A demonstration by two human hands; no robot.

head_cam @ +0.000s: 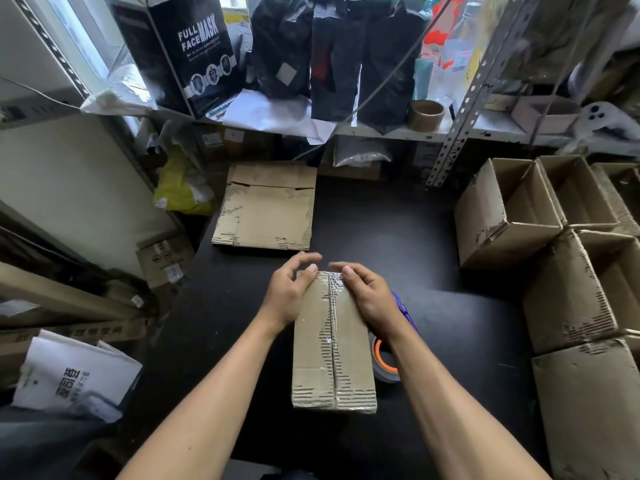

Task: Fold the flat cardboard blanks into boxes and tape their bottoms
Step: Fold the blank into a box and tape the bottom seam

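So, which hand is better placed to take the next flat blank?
Probably left: the left hand lies nearer the flat blanks, which are ahead on the left; the right hand is farther.

scuffed matt cardboard box (332,344), glossy clear tape (333,306), matt black table (415,237).

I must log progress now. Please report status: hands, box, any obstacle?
Both hands, left and right, pressing tape at far end of box. Bottom seam taped. Tape roll close beside box, right side; not blocking.
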